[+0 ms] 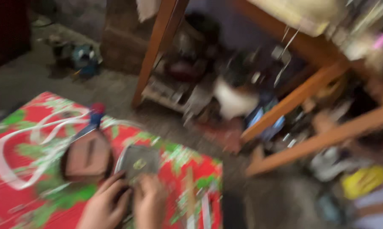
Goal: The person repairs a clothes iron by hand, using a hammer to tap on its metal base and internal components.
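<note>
Hands: left (103,208) and right (151,202) grip a dark square case (139,161), blurred
Cloth (191,169): red-green, patterned
Frame (157,51): wooden, cut off

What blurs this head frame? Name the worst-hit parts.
Head view: motion smear over the whole frame; both hands, left hand and right hand, soft-edged on a small dark flat object; red-and-green patterned cloth streaked; wooden frame and clutter beneath it dim, indistinct.
</note>
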